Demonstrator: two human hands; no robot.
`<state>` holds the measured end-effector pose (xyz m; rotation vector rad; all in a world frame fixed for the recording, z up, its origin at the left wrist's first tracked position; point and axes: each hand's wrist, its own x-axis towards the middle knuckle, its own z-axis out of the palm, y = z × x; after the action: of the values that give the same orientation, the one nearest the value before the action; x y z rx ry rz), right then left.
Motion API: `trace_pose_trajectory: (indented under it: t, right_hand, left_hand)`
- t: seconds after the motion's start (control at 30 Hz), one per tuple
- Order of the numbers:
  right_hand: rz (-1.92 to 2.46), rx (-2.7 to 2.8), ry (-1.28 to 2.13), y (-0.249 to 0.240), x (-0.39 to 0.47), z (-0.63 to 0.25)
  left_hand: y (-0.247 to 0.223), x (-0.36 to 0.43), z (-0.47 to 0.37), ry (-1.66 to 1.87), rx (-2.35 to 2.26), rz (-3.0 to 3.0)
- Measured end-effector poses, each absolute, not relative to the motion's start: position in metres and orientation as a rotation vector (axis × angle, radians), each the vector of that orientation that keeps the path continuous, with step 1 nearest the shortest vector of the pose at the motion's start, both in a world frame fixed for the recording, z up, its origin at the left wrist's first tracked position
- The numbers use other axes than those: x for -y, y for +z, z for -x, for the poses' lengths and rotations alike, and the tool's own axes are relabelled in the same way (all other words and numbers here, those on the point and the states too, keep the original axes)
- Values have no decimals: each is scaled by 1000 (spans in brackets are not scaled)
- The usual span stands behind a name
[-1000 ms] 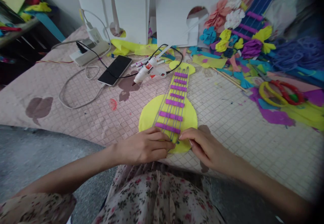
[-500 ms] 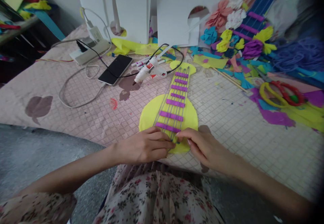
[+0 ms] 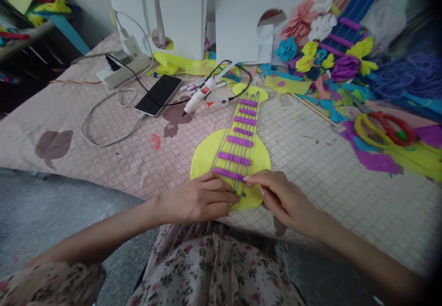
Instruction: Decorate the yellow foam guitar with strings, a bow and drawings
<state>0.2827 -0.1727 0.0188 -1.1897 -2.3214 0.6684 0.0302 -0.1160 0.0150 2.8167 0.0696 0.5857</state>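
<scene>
A yellow toy guitar (image 3: 203, 156) lies flat on the table in front of me, its neck pointing away. Several purple strips (image 3: 235, 159) cross it, and thin grey strings (image 3: 230, 142) run lengthwise over them. My left hand (image 3: 205, 198) rests on the lower left of the guitar body, fingers flat over the lower string ends and partly hiding them. My right hand (image 3: 285, 197) is at the lower right edge. Its index fingertip touches the right end of the lowest purple strip, and the thumb is apart, with nothing seen between them.
A glue gun (image 3: 202, 96) lies left of the guitar neck, its black cord looping behind. Farther left are a phone (image 3: 159, 95) and a power strip (image 3: 124, 71). Scissors (image 3: 383, 128), paper scraps (image 3: 376, 158) and blue yarn (image 3: 409, 78) lie right; white boards (image 3: 238, 29) stand behind.
My right hand has shifted slightly up and right, its index fingertip now at the lowest purple strip's end, uncovering a string end. My left hand stays in place.
</scene>
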Motion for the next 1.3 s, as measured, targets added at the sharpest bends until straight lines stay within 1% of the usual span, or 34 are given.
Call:
trace_pose_trajectory:
  t: [0.33,0.93,1.3]
  right_hand:
    - [1183,2344,707,18,175,-286]
    - [1233,2407,679,20,175,-281]
    - [1202,2226,704,13,177,-289]
  left_hand:
    - [19,116,-34,572,-122,-2808]
    - [20,112,-34,534,-37,-2840]
    - [17,116,-32,591,-238,-2689]
